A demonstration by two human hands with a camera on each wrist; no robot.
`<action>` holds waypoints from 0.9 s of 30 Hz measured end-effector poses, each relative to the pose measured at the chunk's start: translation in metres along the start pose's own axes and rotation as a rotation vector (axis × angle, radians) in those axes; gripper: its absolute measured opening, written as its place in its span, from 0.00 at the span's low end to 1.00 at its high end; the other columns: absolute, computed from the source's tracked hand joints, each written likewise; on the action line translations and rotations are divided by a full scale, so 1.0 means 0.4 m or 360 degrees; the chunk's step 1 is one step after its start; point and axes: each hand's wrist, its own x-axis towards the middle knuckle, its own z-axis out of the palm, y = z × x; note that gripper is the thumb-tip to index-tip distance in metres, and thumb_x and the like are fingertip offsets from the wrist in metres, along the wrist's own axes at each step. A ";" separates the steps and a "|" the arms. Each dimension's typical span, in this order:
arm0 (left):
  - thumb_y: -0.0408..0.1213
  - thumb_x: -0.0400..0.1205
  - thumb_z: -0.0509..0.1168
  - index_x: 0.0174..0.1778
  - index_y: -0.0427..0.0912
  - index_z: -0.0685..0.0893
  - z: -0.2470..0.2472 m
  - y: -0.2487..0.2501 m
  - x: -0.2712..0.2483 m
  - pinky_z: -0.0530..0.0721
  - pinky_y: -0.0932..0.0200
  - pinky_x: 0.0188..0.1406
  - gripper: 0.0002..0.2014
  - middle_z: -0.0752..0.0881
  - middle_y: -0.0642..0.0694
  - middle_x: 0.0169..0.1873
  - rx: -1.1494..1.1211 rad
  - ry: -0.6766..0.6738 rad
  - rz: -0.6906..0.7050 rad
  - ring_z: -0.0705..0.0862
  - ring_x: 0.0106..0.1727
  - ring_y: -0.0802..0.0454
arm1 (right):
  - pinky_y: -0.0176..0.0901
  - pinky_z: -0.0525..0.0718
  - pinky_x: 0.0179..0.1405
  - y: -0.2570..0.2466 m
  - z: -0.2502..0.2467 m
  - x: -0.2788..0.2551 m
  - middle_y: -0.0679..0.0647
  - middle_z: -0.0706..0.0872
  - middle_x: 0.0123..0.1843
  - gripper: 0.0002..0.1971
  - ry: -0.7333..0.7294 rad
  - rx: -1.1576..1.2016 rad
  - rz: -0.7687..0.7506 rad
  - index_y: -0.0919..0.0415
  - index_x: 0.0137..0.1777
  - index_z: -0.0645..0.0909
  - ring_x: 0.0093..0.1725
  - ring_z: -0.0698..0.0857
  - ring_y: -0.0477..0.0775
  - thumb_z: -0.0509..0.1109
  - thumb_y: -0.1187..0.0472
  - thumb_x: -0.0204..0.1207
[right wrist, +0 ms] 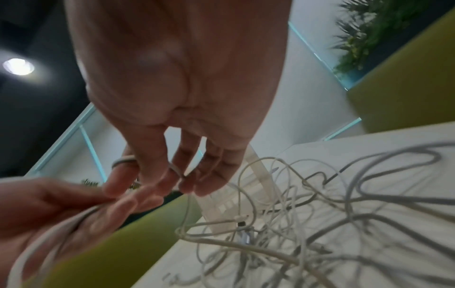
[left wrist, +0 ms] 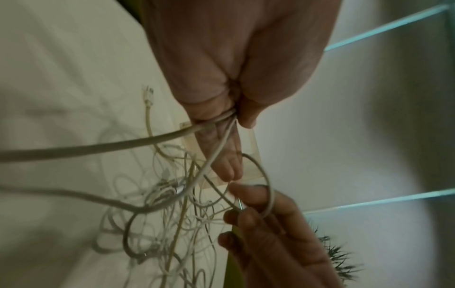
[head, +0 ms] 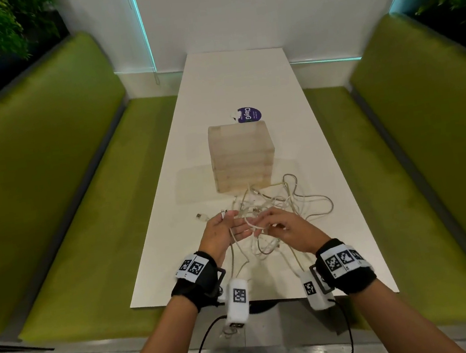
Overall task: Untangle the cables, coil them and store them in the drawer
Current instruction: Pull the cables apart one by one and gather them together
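Head view: camera above and behind both hands, facing forward and down along the white desk point(head: 245, 88), wide enough to take in the green benches point(head: 68, 195) on either side and the far wall. Left wrist view: camera close under the left hand point(left wrist: 236, 58), looking along its palm toward the fingers, with the frame rolled sideways; the right hand point(left wrist: 265, 224) enters at lower right. Right wrist view: camera close beneath the right hand point(right wrist: 177, 78), tilted upward, catching a ceiling light point(right wrist: 18, 66). All three views share the tangle of cables point(head: 272, 203) and the wooden drawer box point(head: 242, 157).
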 end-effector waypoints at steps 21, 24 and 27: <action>0.35 0.88 0.51 0.43 0.39 0.77 -0.029 0.032 -0.004 0.83 0.54 0.48 0.12 0.77 0.50 0.27 -0.0292 0.0047 0.0136 0.83 0.29 0.55 | 0.40 0.73 0.39 0.014 0.003 0.041 0.51 0.79 0.52 0.10 -0.0135 -0.0676 0.0493 0.59 0.46 0.83 0.48 0.79 0.51 0.71 0.52 0.75; 0.35 0.89 0.51 0.42 0.39 0.76 -0.032 0.051 -0.007 0.84 0.54 0.48 0.13 0.77 0.49 0.27 -0.0298 0.0073 0.0229 0.82 0.31 0.54 | 0.38 0.75 0.38 0.019 0.004 0.044 0.51 0.82 0.47 0.10 -0.0044 -0.0541 0.0441 0.60 0.43 0.81 0.46 0.81 0.54 0.70 0.53 0.76; 0.34 0.89 0.51 0.42 0.39 0.76 -0.041 0.065 -0.004 0.85 0.54 0.45 0.13 0.78 0.49 0.26 -0.0302 0.0127 0.0296 0.82 0.32 0.51 | 0.44 0.78 0.44 0.035 0.002 0.040 0.53 0.84 0.43 0.09 -0.0146 -0.0407 0.0479 0.55 0.37 0.78 0.45 0.82 0.53 0.72 0.53 0.75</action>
